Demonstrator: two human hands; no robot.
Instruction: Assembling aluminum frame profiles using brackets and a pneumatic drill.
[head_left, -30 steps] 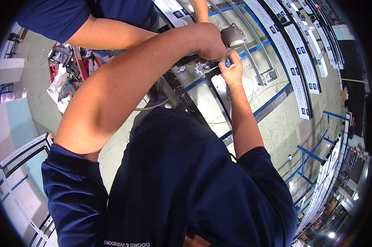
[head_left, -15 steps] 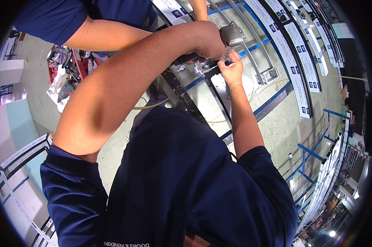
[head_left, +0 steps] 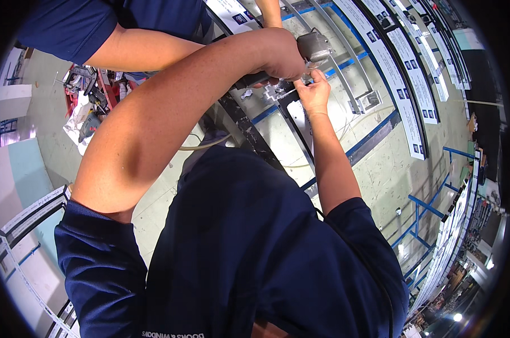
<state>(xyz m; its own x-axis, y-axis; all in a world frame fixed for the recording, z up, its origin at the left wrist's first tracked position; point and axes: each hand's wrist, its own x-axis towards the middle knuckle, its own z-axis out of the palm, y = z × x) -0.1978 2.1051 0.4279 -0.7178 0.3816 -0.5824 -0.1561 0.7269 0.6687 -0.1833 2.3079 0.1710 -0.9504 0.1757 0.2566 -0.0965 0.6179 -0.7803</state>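
My left hand (head_left: 286,55), its arm bent across the view, is wrapped round a power tool with a rounded grey metal body (head_left: 314,47). The tool's working tip is mostly hidden by my hands. Just below it, my right hand (head_left: 314,93) has thumb and fingers pinched together near the tip; what they hold is too small to make out. Beneath both hands lies the end of a dark aluminium profile (head_left: 295,123) with a white face. A silvery cut profile end (head_left: 275,92) shows beside my right fingers.
A co-worker's arm (head_left: 153,49) reaches in from the upper left, and a hand (head_left: 270,16) shows beyond mine. Long white-faced profiles (head_left: 398,79) lie on a blue frame at right. Tools fill a red box (head_left: 100,90) at left. A hose (head_left: 207,145) crosses below.
My right hand has shifted slightly up and left, closer under the tool. The tool and my left hand have moved only a little to the left.
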